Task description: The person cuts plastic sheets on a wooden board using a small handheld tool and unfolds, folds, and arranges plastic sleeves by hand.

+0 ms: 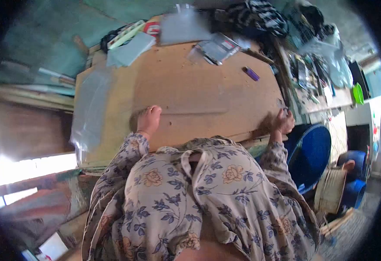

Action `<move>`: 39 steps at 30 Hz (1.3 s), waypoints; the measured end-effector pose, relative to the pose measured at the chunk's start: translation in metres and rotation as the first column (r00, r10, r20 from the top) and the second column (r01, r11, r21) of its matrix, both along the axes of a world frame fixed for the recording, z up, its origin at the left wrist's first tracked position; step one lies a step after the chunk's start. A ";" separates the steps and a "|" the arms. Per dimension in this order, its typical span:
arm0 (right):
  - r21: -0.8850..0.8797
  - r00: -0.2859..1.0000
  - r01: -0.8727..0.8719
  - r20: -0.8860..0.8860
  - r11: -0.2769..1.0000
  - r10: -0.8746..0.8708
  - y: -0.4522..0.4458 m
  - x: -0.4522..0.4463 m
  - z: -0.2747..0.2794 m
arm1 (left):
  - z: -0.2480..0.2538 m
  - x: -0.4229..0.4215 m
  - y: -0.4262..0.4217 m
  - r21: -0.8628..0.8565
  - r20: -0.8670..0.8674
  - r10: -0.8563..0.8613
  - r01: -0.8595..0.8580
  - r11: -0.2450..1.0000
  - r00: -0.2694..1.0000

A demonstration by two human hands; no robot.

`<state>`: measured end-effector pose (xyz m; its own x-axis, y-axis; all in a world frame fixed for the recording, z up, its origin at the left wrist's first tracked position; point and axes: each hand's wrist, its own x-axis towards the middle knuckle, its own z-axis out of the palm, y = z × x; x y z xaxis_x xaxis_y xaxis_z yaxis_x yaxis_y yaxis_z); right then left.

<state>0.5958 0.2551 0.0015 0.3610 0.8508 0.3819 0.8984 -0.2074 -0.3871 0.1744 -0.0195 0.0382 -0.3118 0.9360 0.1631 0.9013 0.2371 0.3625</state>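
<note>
My left hand (pixel 149 120) is closed, its fingers curled, over the left part of a brown wooden tabletop (pixel 242 104). Just right of it, a raised straight edge or strip (pixel 194 113) runs across the surface. At the table's right edge, my right hand (pixel 283 122) has its fingers bent together around a small dark thing that I cannot make out. Farther back on the wood lies a purple object (pixel 251 73), perhaps a lighter. Beyond it is a grey printed plastic packet (pixel 218 48).
Clear plastic sheeting (pixel 90 104) covers the table's left side. Pale flat packs (pixel 131 48) and dark striped cloth (pixel 260 17) line the back. On the right are a cluttered shelf (pixel 308 100), a green bowl (pixel 358 93) and a large blue drum (pixel 310 154).
</note>
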 end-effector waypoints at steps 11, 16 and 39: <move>-0.292 -0.003 -0.956 -0.127 -0.040 0.992 -0.090 -0.227 0.097 | 0.072 0.013 0.051 0.073 -0.084 -0.130 0.137 0.988 0.988; -0.471 -0.241 -0.817 -0.244 -0.332 0.939 -0.066 -0.251 0.143 | 0.126 -0.008 0.021 -0.065 0.011 -0.134 0.134 0.989 0.991; 0.577 -0.361 -0.715 0.179 -0.395 0.915 -0.160 -0.625 0.158 | 0.193 -0.176 -0.224 0.496 -0.678 0.639 -0.417 0.762 0.363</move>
